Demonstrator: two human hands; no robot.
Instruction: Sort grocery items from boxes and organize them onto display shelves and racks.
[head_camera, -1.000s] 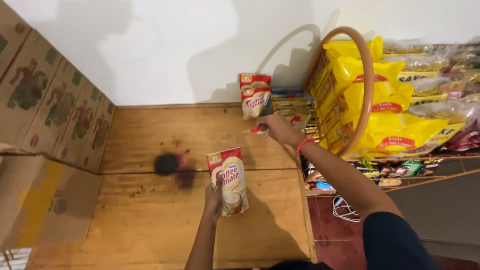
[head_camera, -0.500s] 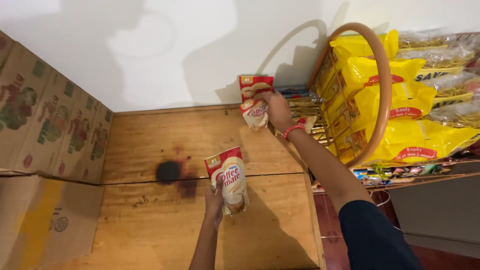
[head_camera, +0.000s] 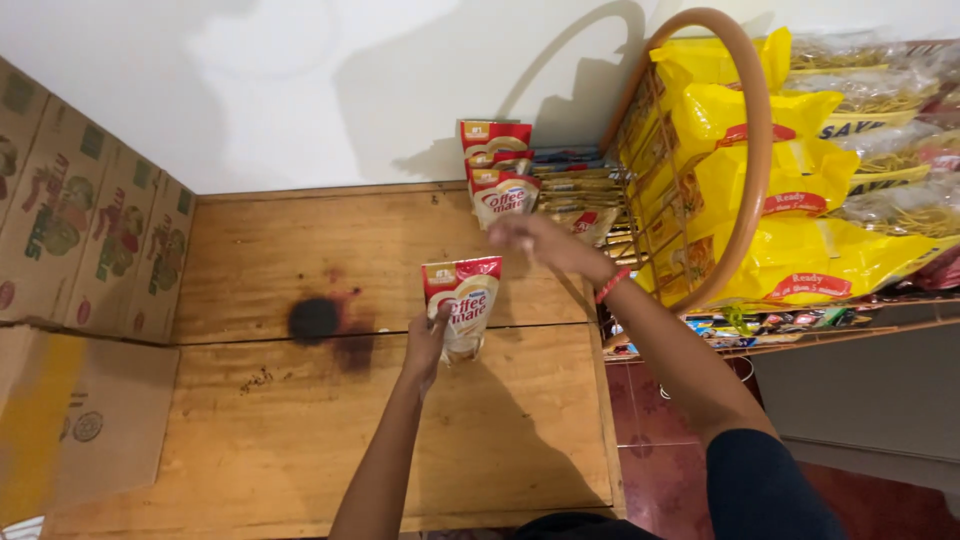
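1. A red and cream pouch (head_camera: 464, 306) is held upright above the wooden table (head_camera: 260, 440) by the left hand (head_camera: 428, 343), whose fingers are closed on its lower left edge.
2. The right hand (head_camera: 540, 243) is stretched out past the pouch towards the far right of the table; its image is blurred, so it cannot be told whether the fingers are apart or together, and nothing is seen in its grasp.
3. A red band (head_camera: 611, 285) is worn on the right wrist.
4. Just beyond the right hand, a stack of matching pouches (head_camera: 498, 172) is stood against the white wall (head_camera: 300, 80) at the far edge of the table.
5. A dark round stain (head_camera: 313, 319) is seen on the wood, left of the held pouch.
6. Printed cardboard boxes (head_camera: 90, 240) are lined along the left side.
7. On the right, yellow bags (head_camera: 790, 200) are piled on a rack, with a tan hoop (head_camera: 758, 150) leaned in front of them.
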